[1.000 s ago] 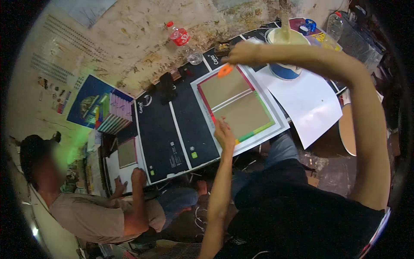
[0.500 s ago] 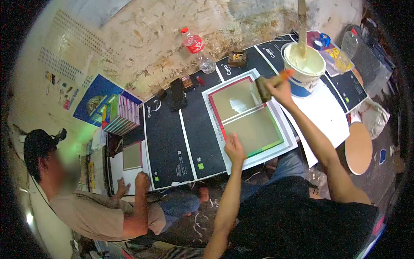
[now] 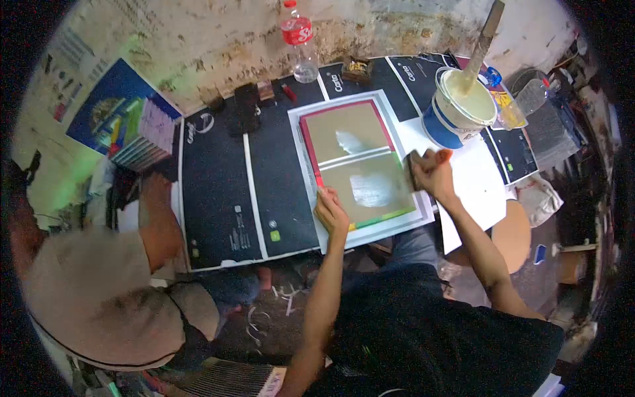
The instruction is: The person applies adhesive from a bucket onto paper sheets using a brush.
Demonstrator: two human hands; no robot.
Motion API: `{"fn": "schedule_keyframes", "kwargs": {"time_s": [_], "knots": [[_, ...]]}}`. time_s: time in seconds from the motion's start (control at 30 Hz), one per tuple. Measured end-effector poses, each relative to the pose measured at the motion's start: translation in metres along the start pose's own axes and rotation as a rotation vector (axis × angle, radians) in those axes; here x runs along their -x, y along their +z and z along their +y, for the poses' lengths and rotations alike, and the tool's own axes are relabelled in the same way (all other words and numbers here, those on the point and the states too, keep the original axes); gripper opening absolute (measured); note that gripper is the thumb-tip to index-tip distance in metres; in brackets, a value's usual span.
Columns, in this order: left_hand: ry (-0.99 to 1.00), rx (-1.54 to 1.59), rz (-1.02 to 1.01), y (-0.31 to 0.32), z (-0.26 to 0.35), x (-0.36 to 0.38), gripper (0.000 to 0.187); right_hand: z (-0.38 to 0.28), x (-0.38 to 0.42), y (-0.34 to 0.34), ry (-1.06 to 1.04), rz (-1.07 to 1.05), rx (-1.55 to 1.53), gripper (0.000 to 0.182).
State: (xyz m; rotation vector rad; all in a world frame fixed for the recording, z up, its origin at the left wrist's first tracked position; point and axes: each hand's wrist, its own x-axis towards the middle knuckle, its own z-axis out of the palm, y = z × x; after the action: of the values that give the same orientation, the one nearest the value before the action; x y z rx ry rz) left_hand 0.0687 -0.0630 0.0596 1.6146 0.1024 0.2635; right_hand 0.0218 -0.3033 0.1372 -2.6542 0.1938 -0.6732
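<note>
Two grey-brown boards (image 3: 360,128) lie on a printed cover sheet (image 3: 305,132) with red and green edges, split by a pale strip. Whitish wet patches show on both boards. My left hand (image 3: 332,210) presses and grips the sheet's lower left edge, fingers closed together. My right hand (image 3: 433,177) is closed round a wide brush (image 3: 413,169) with an orange handle end, over the sheet's right edge. Behind it stands a white and blue bucket (image 3: 442,124) of creamy white paste, with a wooden stick (image 3: 486,40) leaning in it.
A bottle with a red label (image 3: 297,33) stands at the back. To the left is a stack of books (image 3: 147,135). White paper (image 3: 473,192) lies at the right. A co-worker (image 3: 106,291) sits on the left, arm over the black table (image 3: 281,192).
My right hand has brought the brush down along the right edge, and a wet patch now shows on the lower board. The co-worker has leaned forward; the camera view has shifted.
</note>
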Motion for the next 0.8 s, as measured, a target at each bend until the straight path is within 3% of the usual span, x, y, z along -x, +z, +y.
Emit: {"fn": "schedule_keyframes", "kwargs": {"time_s": [0.07, 0.1, 0.13, 0.27, 0.33, 0.37, 0.4, 0.47, 0.53, 0.57, 0.6, 0.63, 0.67, 0.73, 0.8], "knots": [[0.033, -0.028, -0.028, 0.0, -0.002, 0.001, 0.045, -0.005, -0.026, -0.004, 0.06, 0.051, 0.07, 0.029], [0.071, -0.071, -0.032, 0.001, -0.007, -0.002, 0.041, -0.014, -0.041, -0.002, 0.173, 0.084, -0.26, 0.03], [0.109, -0.12, -0.033, 0.002, -0.01, -0.003, 0.037, -0.011, -0.057, 0.024, 0.099, 0.179, -0.37, 0.03], [0.196, -0.191, -0.034, 0.001, -0.009, -0.005, 0.031, -0.068, -0.098, 0.099, 0.144, 0.014, -0.638, 0.031], [0.176, -0.184, -0.051, -0.001, -0.005, -0.005, 0.03, -0.053, -0.099, 0.13, 0.067, -0.104, -0.394, 0.03], [0.162, -0.195, -0.053, -0.001, -0.007, -0.005, 0.03, -0.036, -0.094, 0.131, 0.12, -0.102, -0.435, 0.029], [0.152, -0.206, -0.052, -0.002, -0.008, -0.004, 0.03, -0.015, -0.088, 0.122, 0.17, -0.097, -0.478, 0.028], [0.147, -0.198, -0.027, -0.002, -0.008, -0.008, 0.03, 0.006, -0.086, 0.081, 0.098, 0.002, -0.187, 0.025], [0.137, -0.161, 0.002, -0.001, -0.008, -0.004, 0.03, 0.024, -0.089, 0.05, 0.171, -0.093, -0.053, 0.022], [0.224, -0.126, 0.047, 0.001, -0.009, -0.006, 0.032, 0.013, -0.092, 0.037, -0.027, -0.131, -0.009, 0.019], [0.17, -0.115, 0.017, 0.003, -0.009, -0.009, 0.033, -0.009, -0.095, 0.021, -0.217, -0.172, 0.035, 0.017], [0.108, -0.113, -0.021, 0.001, -0.012, -0.008, 0.034, -0.043, -0.094, 0.013, -0.332, -0.163, -0.328, 0.015], [0.04, -0.123, -0.067, -0.003, -0.015, -0.002, 0.034, -0.051, -0.095, 0.016, -0.48, -0.232, -0.415, 0.012], [0.065, -0.14, -0.032, -0.006, -0.015, -0.001, 0.043, -0.064, -0.104, 0.022, -1.043, -0.474, -0.198, 0.02], [0.086, -0.147, 0.023, 0.0, -0.019, -0.003, 0.054, -0.072, -0.077, 0.02, -0.843, -0.765, 0.03, 0.025]]}}
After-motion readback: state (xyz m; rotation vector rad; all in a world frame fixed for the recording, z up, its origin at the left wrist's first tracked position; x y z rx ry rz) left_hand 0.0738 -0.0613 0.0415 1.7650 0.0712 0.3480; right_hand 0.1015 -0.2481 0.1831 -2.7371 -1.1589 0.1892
